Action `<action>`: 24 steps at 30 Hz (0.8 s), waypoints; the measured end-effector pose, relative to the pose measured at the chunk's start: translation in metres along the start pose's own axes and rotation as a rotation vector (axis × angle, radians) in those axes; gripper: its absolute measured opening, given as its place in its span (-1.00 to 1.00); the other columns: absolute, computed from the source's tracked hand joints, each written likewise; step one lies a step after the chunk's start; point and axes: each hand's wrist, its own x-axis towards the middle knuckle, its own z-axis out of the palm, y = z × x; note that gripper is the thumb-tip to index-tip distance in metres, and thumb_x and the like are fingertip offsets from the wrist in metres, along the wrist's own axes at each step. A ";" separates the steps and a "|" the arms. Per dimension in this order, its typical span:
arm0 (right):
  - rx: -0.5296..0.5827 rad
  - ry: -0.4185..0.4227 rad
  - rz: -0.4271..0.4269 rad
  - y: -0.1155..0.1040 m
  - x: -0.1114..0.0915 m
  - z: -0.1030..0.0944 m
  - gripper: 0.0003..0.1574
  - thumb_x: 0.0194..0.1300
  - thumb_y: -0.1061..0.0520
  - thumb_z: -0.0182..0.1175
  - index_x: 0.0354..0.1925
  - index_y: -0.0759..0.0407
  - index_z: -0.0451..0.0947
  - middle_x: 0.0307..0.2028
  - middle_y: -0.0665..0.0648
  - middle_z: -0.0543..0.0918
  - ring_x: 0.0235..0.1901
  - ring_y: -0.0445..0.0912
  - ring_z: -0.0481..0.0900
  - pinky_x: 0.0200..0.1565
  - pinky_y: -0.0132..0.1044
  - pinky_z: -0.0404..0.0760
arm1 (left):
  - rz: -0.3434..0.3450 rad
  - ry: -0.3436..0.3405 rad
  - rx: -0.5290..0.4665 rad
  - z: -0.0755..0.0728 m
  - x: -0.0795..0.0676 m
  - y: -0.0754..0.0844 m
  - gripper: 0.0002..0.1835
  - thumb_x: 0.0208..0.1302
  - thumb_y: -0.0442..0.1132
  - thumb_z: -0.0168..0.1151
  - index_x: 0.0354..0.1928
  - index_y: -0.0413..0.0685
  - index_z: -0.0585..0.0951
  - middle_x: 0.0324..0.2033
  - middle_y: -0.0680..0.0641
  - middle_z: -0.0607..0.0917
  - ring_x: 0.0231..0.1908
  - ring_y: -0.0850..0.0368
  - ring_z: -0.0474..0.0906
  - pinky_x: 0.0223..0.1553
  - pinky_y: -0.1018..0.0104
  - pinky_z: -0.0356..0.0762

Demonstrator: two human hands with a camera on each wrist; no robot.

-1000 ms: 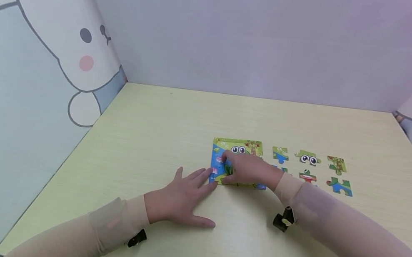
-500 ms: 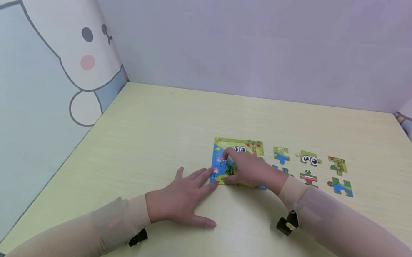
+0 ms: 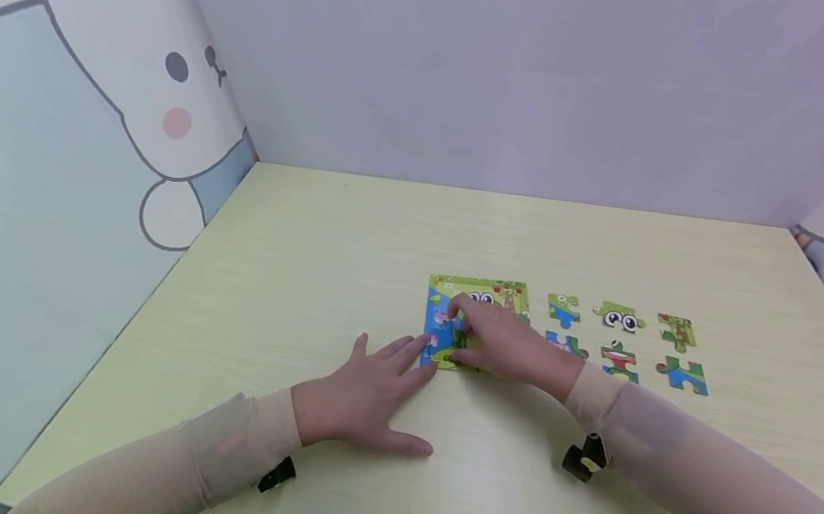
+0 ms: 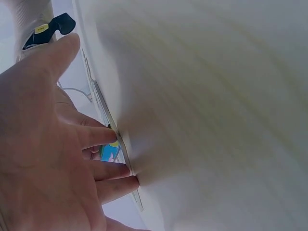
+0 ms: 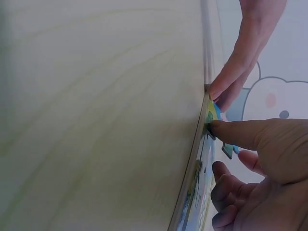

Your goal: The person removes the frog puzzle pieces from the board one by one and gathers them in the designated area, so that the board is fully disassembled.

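Puzzle board: the puzzle board (image 3: 432,309) lies flat on the table (image 3: 334,282), a little to the right of the middle. It has a blue and green picture with round eyes on its far part, and the right hand covers much of it.
Right hand: the right hand (image 3: 504,342) is over the board, coming from the right. Its thumb and forefinger pinch a small puzzle piece (image 5: 228,150); the other fingers are curled.
Held piece: it is tilted, on the left half of the board, green and blue where it can be seen. Whether it sits in its slot I cannot tell.
Left hand: the left hand (image 3: 363,398) has its fingers straight and spread wide, gripping nothing. Some fingertips touch the left edge of the board near its near corner.
Loose pieces, far row: from left to right, a green-blue piece (image 3: 564,306), an eyes piece (image 3: 619,318) and a tree piece (image 3: 676,330).
Loose pieces, near row: a pink-blue piece (image 3: 561,342), a red mouth piece (image 3: 620,357) and a blue-green piece (image 3: 684,375).
Difference from one second ago: the right wrist is slightly nearer, so the pink-blue piece and the mouth piece show more, while the board's near right corner is now hidden. The left hand keeps its place.
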 end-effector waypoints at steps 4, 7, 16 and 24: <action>0.052 0.031 -0.022 0.000 -0.002 0.001 -0.55 0.38 0.12 0.41 0.13 0.08 0.45 -0.05 0.14 0.74 -0.28 -0.11 0.61 -0.07 -0.17 0.67 | 0.004 0.002 0.008 0.000 0.000 0.000 0.05 0.24 0.56 0.17 0.59 0.08 0.30 0.66 -0.20 0.10 0.63 -0.20 0.07 0.27 -0.69 0.16; 0.101 0.047 -0.032 0.000 -0.003 0.002 -0.65 0.44 0.14 0.35 0.09 0.09 0.46 -0.07 0.14 0.77 -0.39 -0.16 0.57 -0.19 -0.26 0.63 | 0.001 -0.004 0.006 0.000 0.000 0.001 0.05 0.24 0.56 0.17 0.60 0.07 0.29 0.66 -0.20 0.11 0.64 -0.19 0.06 0.28 -0.69 0.15; 0.121 0.093 -0.063 -0.001 -0.004 0.005 -0.64 0.45 0.18 0.33 0.15 0.10 0.50 -0.16 0.09 0.77 -0.46 -0.20 0.53 -0.27 -0.32 0.59 | -0.001 -0.011 0.005 -0.001 0.000 0.001 0.05 0.25 0.56 0.17 0.60 0.06 0.30 0.66 -0.21 0.11 0.64 -0.19 0.04 0.28 -0.69 0.15; 0.209 0.085 -0.037 0.005 -0.010 0.000 -0.65 0.49 0.18 0.28 0.19 0.11 0.54 -0.18 0.06 0.77 -0.40 -0.18 0.54 -0.27 -0.28 0.58 | -0.008 -0.011 0.015 -0.001 0.001 0.002 0.05 0.24 0.56 0.17 0.59 0.07 0.30 0.65 -0.20 0.12 0.64 -0.18 0.05 0.28 -0.68 0.15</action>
